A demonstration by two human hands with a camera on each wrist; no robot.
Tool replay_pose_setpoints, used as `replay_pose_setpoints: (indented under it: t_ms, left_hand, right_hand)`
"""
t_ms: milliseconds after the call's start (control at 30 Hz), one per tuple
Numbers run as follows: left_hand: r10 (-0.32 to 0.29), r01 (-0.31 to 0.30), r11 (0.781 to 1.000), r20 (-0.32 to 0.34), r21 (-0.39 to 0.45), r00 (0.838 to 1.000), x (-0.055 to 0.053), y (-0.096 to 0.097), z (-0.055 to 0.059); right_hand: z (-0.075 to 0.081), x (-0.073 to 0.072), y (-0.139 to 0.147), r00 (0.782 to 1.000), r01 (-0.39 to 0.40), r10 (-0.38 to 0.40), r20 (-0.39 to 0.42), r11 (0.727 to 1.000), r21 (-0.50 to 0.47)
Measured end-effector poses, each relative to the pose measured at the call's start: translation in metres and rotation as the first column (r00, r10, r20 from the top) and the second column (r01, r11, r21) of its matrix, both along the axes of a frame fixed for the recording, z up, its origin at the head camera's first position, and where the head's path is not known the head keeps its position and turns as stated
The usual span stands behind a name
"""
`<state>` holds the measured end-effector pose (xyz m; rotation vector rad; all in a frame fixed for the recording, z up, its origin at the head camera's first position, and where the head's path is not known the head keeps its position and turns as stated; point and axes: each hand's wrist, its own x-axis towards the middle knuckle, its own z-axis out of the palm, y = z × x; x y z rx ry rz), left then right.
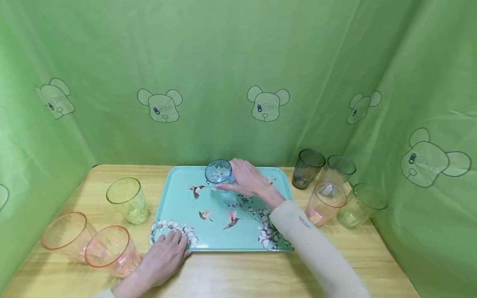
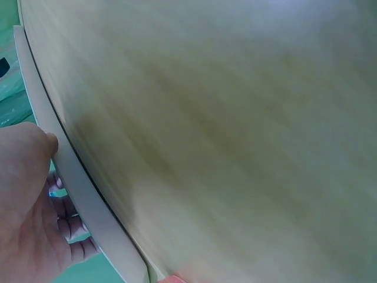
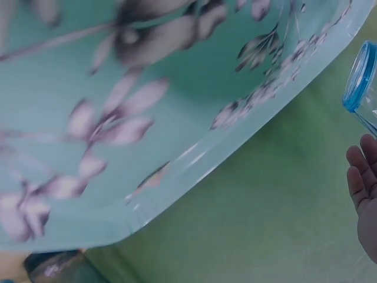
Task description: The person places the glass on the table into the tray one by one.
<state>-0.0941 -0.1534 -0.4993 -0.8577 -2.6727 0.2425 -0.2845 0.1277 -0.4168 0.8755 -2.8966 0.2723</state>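
Observation:
A clear blue-rimmed drinking glass [image 1: 219, 174] stands upright on the far part of a turquoise tray [image 1: 175, 198] printed with birds and blossoms. My right hand [image 1: 244, 179] is at the glass's right side, thumb stretched along its near side. In the right wrist view, the extended fingers [image 3: 366, 171] point at the blue glass [image 3: 362, 82], which is cut off by the frame edge. My left hand [image 1: 165, 254] holds the tray's near left corner. The left wrist view shows the thumb against the outer rim [image 2: 76, 171] and the fingers over its inner side.
Two pink-rimmed glasses [image 1: 112, 252] and a green glass [image 1: 128, 200] stand left of the tray. On the right are a dark grey glass [image 1: 307, 169], a lighter grey glass [image 1: 340, 167], a pink-rimmed glass [image 1: 326, 203] and a green glass [image 1: 361, 207]. Green curtains [image 1: 216, 62] surround the wooden table [image 1: 231, 273].

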Motion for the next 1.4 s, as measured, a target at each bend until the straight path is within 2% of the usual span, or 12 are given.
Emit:
replay_pose_setpoints:
  t_ms: [167, 367, 567, 733, 967, 1400]
  left_hand:
    - [0.007, -0.007, 1.0, 0.005, 0.006, 1.0, 0.0, 0.0, 0.0]
    - [0.005, -0.005, 1.0, 0.005, 0.011, 1.0, 0.001, 0.001, -0.001]
    - [0.008, -0.008, 1.0, 0.006, 0.005, 1.0, 0.001, 0.002, -0.002]
    - [0.007, -0.007, 1.0, 0.005, 0.005, 1.0, 0.001, 0.001, 0.0]
    - [0.012, -0.012, 1.0, 0.01, -0.002, 1.0, 0.001, 0.002, 0.0]
    - [-0.009, 0.008, 1.0, -0.044, -0.015, 0.999, 0.001, 0.001, -0.002]
  right_hand:
    - [-0.003, -0.007, -0.015, 1.0, -0.008, 0.009, 0.024, 0.999, -0.032]
    - [-0.007, -0.014, -0.023, 0.997, 0.025, -0.021, 0.07, 0.998, -0.064]
    - [-0.013, -0.023, -0.026, 0.995, 0.062, -0.058, 0.077, 0.997, -0.048]
    - [-0.018, -0.029, -0.034, 0.992, 0.077, -0.068, 0.105, 0.994, -0.083]
    - [-0.023, -0.031, -0.04, 0.987, 0.104, -0.093, 0.13, 0.991, -0.079]
    - [-0.032, -0.033, -0.049, 0.982, 0.113, -0.106, 0.156, 0.993, -0.041]
